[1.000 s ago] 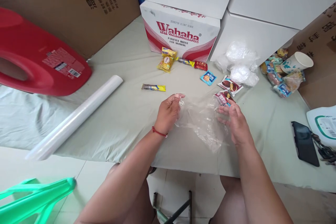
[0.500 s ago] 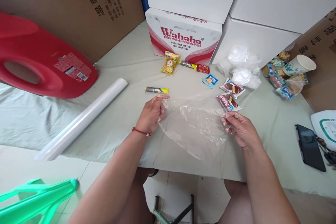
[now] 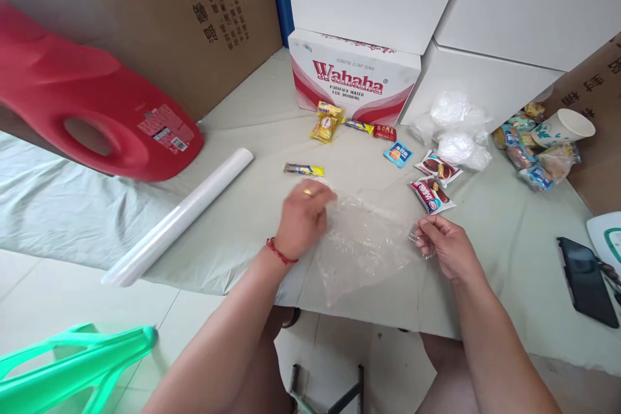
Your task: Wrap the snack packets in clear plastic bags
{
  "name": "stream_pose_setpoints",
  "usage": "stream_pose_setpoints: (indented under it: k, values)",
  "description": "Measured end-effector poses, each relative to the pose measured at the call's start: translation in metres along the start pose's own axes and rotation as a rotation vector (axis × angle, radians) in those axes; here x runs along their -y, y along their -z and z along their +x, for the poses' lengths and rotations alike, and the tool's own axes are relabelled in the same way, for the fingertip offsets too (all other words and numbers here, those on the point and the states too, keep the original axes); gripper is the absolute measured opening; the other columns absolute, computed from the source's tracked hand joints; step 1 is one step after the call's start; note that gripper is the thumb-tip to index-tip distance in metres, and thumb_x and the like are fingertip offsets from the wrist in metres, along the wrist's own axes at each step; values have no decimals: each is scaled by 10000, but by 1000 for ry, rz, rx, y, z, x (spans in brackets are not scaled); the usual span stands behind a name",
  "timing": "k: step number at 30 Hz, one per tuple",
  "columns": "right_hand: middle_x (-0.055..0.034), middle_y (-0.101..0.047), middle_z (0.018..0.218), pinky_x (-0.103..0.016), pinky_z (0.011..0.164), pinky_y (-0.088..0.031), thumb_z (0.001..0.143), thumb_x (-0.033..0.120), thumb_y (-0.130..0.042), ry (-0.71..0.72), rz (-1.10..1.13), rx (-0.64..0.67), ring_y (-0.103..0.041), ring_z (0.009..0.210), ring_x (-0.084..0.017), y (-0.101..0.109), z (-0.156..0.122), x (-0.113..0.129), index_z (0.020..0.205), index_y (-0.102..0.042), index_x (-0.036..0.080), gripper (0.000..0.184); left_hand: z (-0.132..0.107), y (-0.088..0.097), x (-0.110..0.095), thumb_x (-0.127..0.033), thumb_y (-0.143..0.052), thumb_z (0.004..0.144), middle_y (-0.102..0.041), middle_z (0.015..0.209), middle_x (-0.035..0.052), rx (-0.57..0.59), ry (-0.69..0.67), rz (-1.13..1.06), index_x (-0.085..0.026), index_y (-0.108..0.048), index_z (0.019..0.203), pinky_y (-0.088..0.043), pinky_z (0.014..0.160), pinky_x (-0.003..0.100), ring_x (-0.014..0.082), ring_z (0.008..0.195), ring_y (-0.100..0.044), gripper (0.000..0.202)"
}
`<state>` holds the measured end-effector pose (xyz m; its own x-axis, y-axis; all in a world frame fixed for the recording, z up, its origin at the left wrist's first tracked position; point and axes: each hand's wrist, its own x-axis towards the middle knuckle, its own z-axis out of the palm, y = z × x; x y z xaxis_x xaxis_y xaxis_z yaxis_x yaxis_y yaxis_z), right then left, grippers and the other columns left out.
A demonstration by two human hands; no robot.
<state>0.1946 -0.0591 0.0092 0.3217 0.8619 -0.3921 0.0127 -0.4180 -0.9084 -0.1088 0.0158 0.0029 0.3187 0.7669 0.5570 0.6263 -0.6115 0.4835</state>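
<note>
A thin clear plastic bag (image 3: 366, 246) is spread between my hands above the cloth-covered table. My right hand (image 3: 446, 242) pinches its right edge between thumb and fingers. Over the bag's upper left part is my left hand (image 3: 306, 217), back turned up and blurred by motion, so its grip on the plastic cannot be made out. Just beyond that hand lies a yellow and dark snack bar (image 3: 303, 169). Two red and white snack packets (image 3: 431, 195) rest beyond the right hand, near a blue packet (image 3: 398, 154).
A white plastic roll (image 3: 182, 213) lies at left by a red jug (image 3: 111, 123). Behind are a Wahaba-type water carton (image 3: 354, 77) and wadded clear plastic (image 3: 453, 126). More snacks (image 3: 538, 155), a paper cup (image 3: 565, 129) and a phone (image 3: 588, 281) are at right.
My left hand has turned its back upward and shifted inward over the plastic bag. The bag hangs less stretched. My right hand keeps its pinch, and the view has shifted slightly.
</note>
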Motion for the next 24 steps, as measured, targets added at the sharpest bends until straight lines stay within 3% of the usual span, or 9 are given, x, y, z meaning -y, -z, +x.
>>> stream_pose_setpoints:
  k: [2,5,8,10,12,14,17,20,24]
  values:
    - [-8,-648,722,-247,490,-445,699,589,-808,28,-137,46,-584,568,-131,7,4,-6,798,-661,190,436,-6,-7,-5,44,-453,698,-681,780,27,274,-79,-22,-202,-680,749,-515,732,308,189,806,-632,338]
    - [-36,-694,778,-294,606,-515,796,523,-723,112,-451,68,-644,678,-181,25,8,-10,881,-689,199,336,-8,-17,-9,46,-460,689,-668,730,37,375,4,67,-189,-627,659,-519,718,329,206,797,-632,291]
    - [-98,-708,1235,-376,870,-587,815,483,-738,295,-642,163,-683,1107,-273,41,5,-5,1260,-665,250,507,-6,-27,-10,45,-468,710,-727,940,94,334,104,95,-177,-637,687,-558,900,401,262,1063,-652,280]
    - [-91,-504,1560,-453,1082,-520,814,491,-775,471,-712,265,-511,1412,-307,45,0,-2,1510,-487,321,773,-6,-34,-10,33,-478,720,-708,1202,148,334,177,113,-150,-704,864,-549,1008,435,293,1241,-611,324]
    - [-73,-374,1661,-524,1205,-404,823,515,-792,652,-791,297,-330,1542,-324,39,-4,-1,1588,-382,347,885,-7,-42,-11,1,-485,767,-603,1434,203,370,240,148,-104,-696,1158,-514,1096,465,313,1369,-550,457]
    - [-79,-415,1633,-570,1235,-345,870,515,-760,800,-840,237,-251,1571,-337,26,-4,-4,1534,-480,326,745,-10,-49,-13,-85,-493,868,-492,1565,229,419,268,183,-84,-603,1377,-451,1170,504,334,1467,-466,520]
    - [-88,-623,1409,-571,1203,-372,973,428,-645,921,-800,108,-344,1510,-331,4,0,-9,1195,-739,293,276,-14,-54,-18,-293,-476,1007,-369,1665,216,478,240,225,-122,-511,1512,-343,1236,558,357,1550,-349,535]
    - [-77,-725,1168,-522,1141,-434,993,396,-601,867,-597,11,-542,1321,-293,-5,6,-7,947,-774,275,216,-17,-48,-20,-422,-469,1042,-271,1720,172,535,156,263,-211,-440,1584,-223,1264,633,372,1595,-243,582]
    - [-61,-728,961,-381,830,-578,862,558,-705,435,-195,-54,-678,912,-222,1,16,-2,887,-725,223,337,-22,-27,-11,-500,-521,1025,-216,1741,124,723,16,193,-292,-341,1631,-156,1273,651,348,1616,-186,665]
